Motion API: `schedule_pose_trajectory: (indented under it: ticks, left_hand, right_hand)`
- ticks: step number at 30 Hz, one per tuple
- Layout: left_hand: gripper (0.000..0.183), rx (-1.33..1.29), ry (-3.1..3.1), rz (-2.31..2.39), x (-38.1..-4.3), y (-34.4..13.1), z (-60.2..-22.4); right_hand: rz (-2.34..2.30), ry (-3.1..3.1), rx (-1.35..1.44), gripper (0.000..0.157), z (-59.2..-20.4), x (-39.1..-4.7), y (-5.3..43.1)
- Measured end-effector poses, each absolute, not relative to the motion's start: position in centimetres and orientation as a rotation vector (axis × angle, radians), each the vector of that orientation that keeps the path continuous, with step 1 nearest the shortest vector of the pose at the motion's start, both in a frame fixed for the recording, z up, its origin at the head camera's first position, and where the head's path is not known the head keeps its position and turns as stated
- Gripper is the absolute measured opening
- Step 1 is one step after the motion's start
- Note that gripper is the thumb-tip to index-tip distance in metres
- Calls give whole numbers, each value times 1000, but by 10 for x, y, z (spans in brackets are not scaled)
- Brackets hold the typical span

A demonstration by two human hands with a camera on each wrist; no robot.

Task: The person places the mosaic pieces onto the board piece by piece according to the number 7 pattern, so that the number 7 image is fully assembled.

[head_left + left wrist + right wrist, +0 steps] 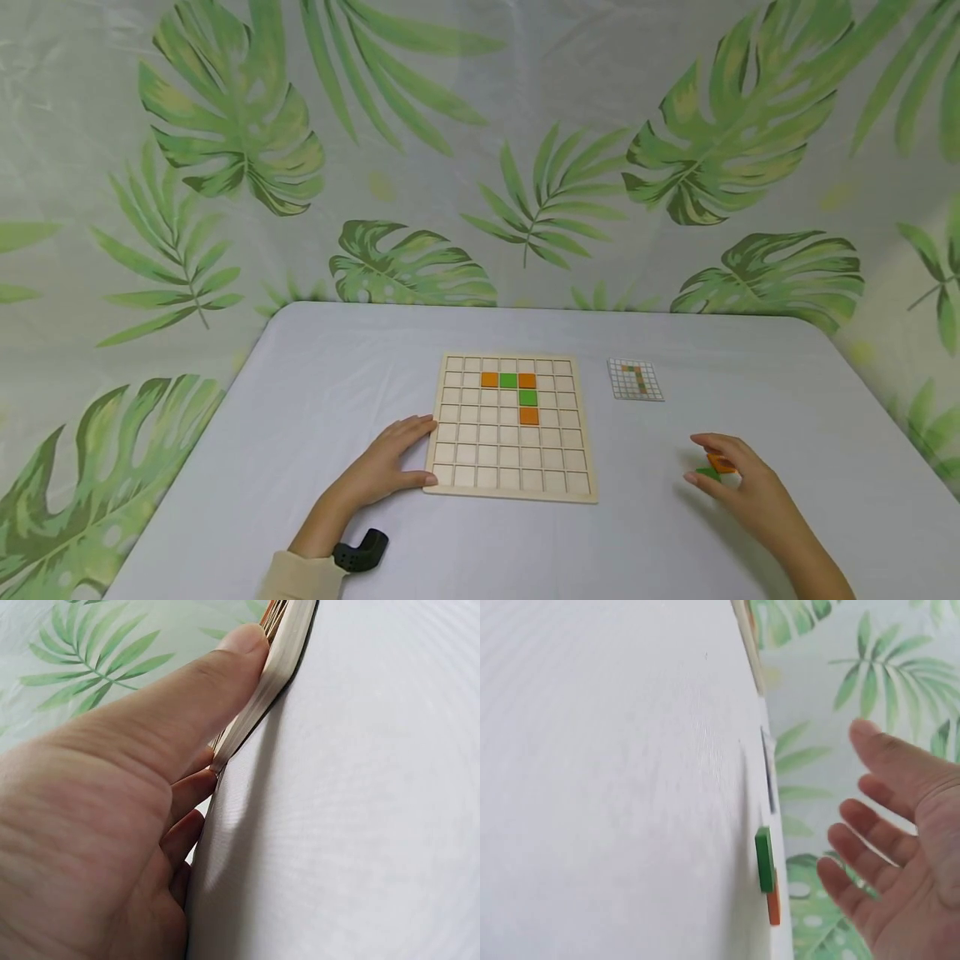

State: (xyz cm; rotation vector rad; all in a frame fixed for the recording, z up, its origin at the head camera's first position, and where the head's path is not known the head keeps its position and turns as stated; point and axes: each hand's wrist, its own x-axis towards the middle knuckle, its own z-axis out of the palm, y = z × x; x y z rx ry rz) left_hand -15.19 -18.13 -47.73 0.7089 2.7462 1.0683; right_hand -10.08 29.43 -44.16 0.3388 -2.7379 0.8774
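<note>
A wooden grid board (487, 457) lies on the white table. Orange and green square tiles sit in its cells, three in a row near the top with a green tile (528, 398) and an orange tile (528, 416) running down below the row's right end. My left hand (378, 467) rests against the board's left side, thumb at the near corner and fingertips on the edge. Spread above a loose green tile (764, 859) and an orange tile (774, 898), my right hand (742, 483) has nothing between thumb and fingers; it partly hides both tiles in the head view.
Right of the board lies a small card (635, 380) printed with a grid and a coloured pattern. A black band (362, 551) is on the left wrist. Behind the table (360, 342) hangs a leaf-patterned cloth (420, 183).
</note>
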Motion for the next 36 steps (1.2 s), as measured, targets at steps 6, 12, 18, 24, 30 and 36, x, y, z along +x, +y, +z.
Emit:
schedule_pose_trajectory:
  ticks: [6,12,18,24,30,36]
  left_hand:
    - [80,711,2749,1072,-152,-182,-478]
    - [80,714,2746,1085,-151,-181,-478]
    - [79,712,2757,1074,-151,-181,-478]
    - [79,715,2760,1073,-152,-182,-480]
    - [79,718,2756,1081,-152,-182,-479]
    - [80,722,2753,1078,-152,-182,-478]
  right_hand:
    - [914,-2779,327,46,-454,-96,310]
    - [871,-2882,288,42,-461,-96,317]
    - [864,-2837,328,37,-467,-97,318]
    - [870,-2933,297,32,-463,-97,313]
    - [910,-2867,413,33,-450,-99,298]
    - [892,-2789,562,36,-438,-111,277]
